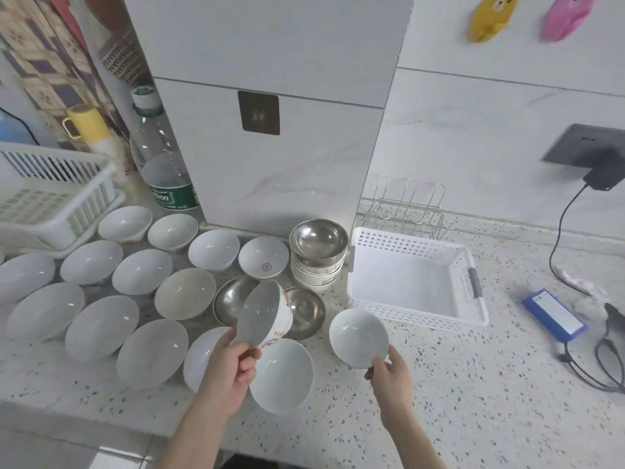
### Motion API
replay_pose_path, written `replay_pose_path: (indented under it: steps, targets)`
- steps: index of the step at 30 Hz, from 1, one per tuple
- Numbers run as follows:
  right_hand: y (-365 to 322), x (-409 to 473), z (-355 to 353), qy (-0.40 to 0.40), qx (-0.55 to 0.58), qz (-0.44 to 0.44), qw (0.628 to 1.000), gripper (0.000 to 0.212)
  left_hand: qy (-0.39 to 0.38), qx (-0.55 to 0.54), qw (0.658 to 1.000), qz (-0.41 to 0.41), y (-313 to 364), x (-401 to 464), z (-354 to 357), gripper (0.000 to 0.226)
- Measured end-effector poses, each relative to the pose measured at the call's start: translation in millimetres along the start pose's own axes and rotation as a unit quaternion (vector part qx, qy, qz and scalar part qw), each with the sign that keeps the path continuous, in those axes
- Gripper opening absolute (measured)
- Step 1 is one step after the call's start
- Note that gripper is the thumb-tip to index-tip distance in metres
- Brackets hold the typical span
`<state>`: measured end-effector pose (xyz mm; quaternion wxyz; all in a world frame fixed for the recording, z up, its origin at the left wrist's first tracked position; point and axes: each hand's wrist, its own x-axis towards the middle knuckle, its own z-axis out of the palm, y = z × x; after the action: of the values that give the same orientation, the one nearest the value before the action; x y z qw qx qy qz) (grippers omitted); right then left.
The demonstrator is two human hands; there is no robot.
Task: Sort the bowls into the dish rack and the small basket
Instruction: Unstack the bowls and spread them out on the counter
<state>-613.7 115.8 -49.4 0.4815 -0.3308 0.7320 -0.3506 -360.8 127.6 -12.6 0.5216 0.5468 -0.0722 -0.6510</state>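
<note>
My left hand [233, 367] grips a white bowl with red print [262, 314] by its rim, lifted and tilted above the counter. My right hand [392, 370] pinches the rim of a plain white bowl [358, 336], held just left of the small white perforated basket [470, 319], which holds nothing. Several white bowls [101, 326] lie spread over the counter to the left. Two steel bowls [306, 309] sit behind the lifted bowl. A steel bowl [318, 238] tops a short stack of white bowls. The white slatted dish rack [81, 211] stands at the far left.
A wire rack [406, 208] stands behind the basket. A large water bottle [159, 157] and a yellow mug [86, 123] are at the back left. A blue battery pack [554, 314], cables and a plugged charger [605, 179] occupy the right side. A white pillar [270, 130] rises behind the bowls.
</note>
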Motion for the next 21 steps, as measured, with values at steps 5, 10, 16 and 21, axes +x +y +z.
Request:
replay_pose_path:
  steps: [5,10,16,21]
  targets:
    - [1.5,2.5,4.1,-0.004,-0.008,-0.018,1.000,0.047,0.007,0.022,1.000,0.020,-8.2,-7.4,3.9,0.034]
    - [1.9,2.4,6.9,-0.015,-0.003,-0.025,1.000,0.048,0.014,0.050,0.998,0.030,-13.9,-10.8,3.9,0.040]
    - [0.7,1.8,6.7,-0.030,0.015,-0.014,0.999,0.048,0.014,0.108,0.994,0.033,-22.2,-15.1,7.1,0.047]
    - [4.2,1.3,2.2,-0.067,0.049,0.019,0.996,0.048,-0.013,0.196,0.979,0.047,-29.5,-23.2,16.5,0.052]
